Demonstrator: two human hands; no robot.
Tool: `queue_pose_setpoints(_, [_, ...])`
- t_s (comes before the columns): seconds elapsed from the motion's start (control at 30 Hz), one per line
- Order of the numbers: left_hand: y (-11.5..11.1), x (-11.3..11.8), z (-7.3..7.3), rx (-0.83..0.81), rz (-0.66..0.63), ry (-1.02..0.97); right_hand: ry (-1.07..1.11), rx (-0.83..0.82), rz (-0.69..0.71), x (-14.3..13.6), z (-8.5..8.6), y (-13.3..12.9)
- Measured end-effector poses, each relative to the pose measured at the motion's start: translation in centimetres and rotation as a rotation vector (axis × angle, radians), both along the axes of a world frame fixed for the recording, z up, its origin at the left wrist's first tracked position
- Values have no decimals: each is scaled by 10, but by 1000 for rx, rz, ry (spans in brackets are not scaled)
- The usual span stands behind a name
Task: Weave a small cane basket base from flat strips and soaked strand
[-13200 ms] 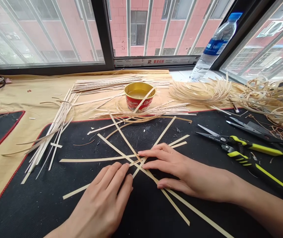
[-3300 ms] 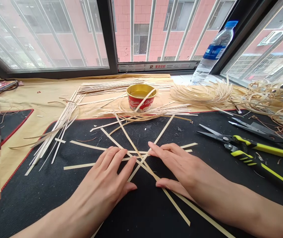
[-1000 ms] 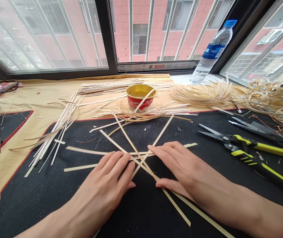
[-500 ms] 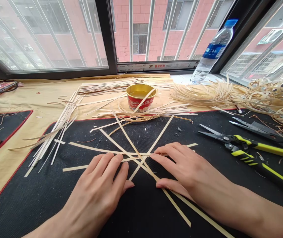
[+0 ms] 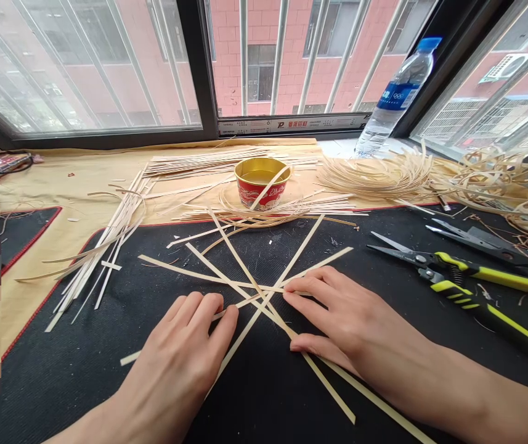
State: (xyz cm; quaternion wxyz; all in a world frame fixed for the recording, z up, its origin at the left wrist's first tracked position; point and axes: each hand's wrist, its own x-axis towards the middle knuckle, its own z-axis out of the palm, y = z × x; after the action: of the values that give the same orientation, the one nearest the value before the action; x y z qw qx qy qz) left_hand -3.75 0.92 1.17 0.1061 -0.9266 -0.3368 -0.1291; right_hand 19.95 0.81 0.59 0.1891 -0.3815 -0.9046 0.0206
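Several pale flat strips [image 5: 232, 238] cross one another in a star shape on the black mat [image 5: 264, 394]. Left of the crossing, my left hand [image 5: 185, 351] is closed over a strip, whose end shows past the wrist side and whose other part runs toward the crossing; its thumb is hidden. My right hand [image 5: 342, 314] presses at the right of the crossing, with its index and middle fingertips on the strips and its thumb lower down on a diagonal strip. Its fingers are bent, with a gap between them and the thumb.
Behind the crossing stands a red and gold tin [image 5: 246, 188]. Black and yellow shears [image 5: 458, 277] lie at the right. Coiled strips [image 5: 374, 176] and a water bottle [image 5: 390, 102] are farther back; a strip bundle [image 5: 111, 246] lies left.
My left hand has moved slightly down, turning a strip so its left end is lower and its right end higher. Another strip's left end has shifted up and right. My right hand stays nearly still.
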Motion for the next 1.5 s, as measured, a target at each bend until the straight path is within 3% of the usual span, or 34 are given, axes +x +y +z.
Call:
queue_pose_setpoints(0.37, [-5,-1,0,-289,4,-110,-14,7,-6,0,2,0])
queue_pose_setpoints(0.57, [-5,-1,2,-367,24,-95,-19,-2,-4,0,2,1])
queue_pose_setpoints(0.8, [-3,-4,-8,-335,5,-148,-41,30,-8,1,0,0])
queue_pose_setpoints(1.03, [-3,-3,-1,-449,28,-155,-61,36,-17,2,-1,1])
queue_pose_setpoints(1.17, [-3,-4,-6,-372,-16,-192,-74,74,-26,1,-1,0])
queue_pose_setpoints(1.27, [1,-5,-6,-222,7,-217,-95,98,-41,0,0,-1])
queue_pose_setpoints(1.4, [9,-8,0,37,76,-103,-129,102,-59,-2,1,-2])
queue_pose_setpoints(1.5, [14,-7,2,85,95,-31,-145,113,-77,-2,1,-3])
